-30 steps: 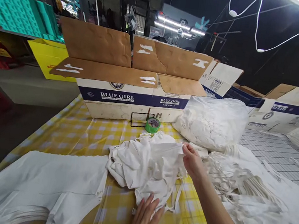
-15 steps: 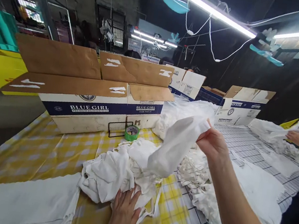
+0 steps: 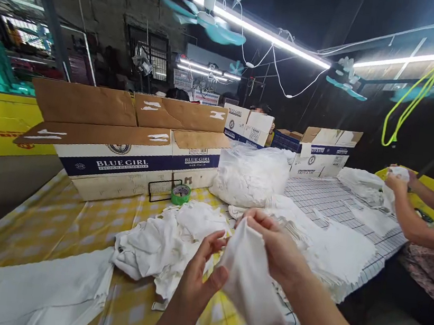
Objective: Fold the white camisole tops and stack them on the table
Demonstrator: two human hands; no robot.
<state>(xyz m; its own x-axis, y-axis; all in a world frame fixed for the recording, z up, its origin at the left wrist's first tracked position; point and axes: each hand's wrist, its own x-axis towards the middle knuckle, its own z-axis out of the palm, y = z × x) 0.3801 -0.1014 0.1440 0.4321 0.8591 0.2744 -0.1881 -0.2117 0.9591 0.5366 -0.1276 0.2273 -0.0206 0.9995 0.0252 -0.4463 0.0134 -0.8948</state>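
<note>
A limp white cloth piece hangs from my right hand, whose fingers pinch its upper edge. Close to the cloth's left side is my left hand, its thumb and fingers apart and holding nothing. Behind my left hand lies a crumpled heap of white cloth on the yellow checked tablecloth. At the lower left, a flat stack of white cloth rests on the table. More white cloth pieces are spread beyond my right hand.
An opened cardboard box stands at the back, with green tape and a black wire frame before it. A filled clear plastic bag sits beside it. On the right, a co-worker's hands hold white cloth.
My right hand has brought the white cloth down and nearer to me. My left hand has lifted off the heap towards it. The view has turned right, showing more of the co-worker.
</note>
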